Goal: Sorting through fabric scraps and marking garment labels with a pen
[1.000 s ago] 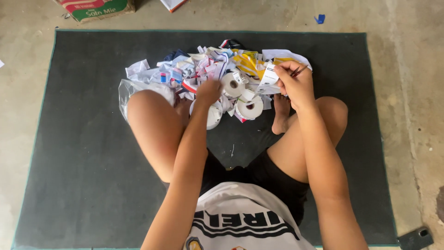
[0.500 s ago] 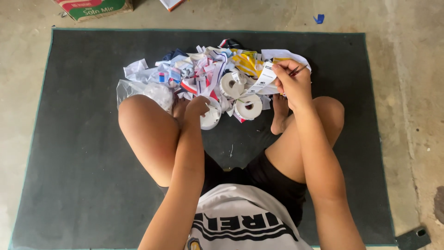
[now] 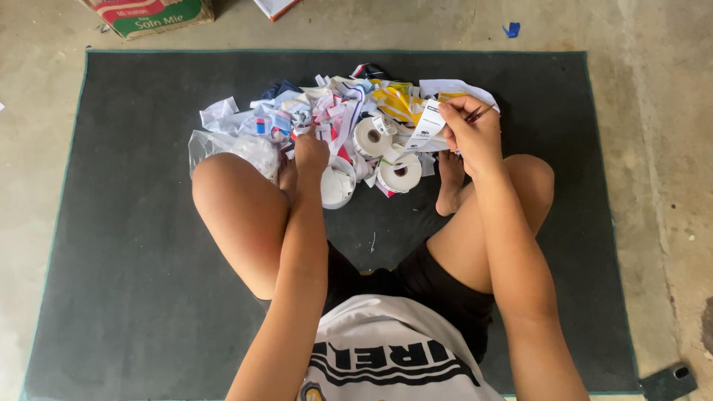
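The person sits cross-legged on a dark mat (image 3: 134,260), and the 2 bare knees rise at the near side, so they hide part of the things on the mat. Behind the left knee lies a clear plastic bag (image 3: 223,148); the knee covers its near edge. The left hand (image 3: 310,154) reaches down at the near edge of the paper pile (image 3: 327,111), with its fingers bent into the scraps; if it holds any piece, I cannot tell. Just right of this hand lie 3 white tape rolls: 1 half hidden by the wrist (image 3: 338,186), 1 in the middle (image 3: 401,174), and 1 a little farther (image 3: 369,137). A bare foot (image 3: 449,186) rests right of the rolls. The right hand (image 3: 475,134) is closed around a white paper label (image 3: 427,128) and pinches a thin dark stick between the fingers, above the right end of the pile. Far left on the concrete floor stands 1 cardboard box (image 3: 148,15), and far right lies 1 small blue scrap (image 3: 510,30).
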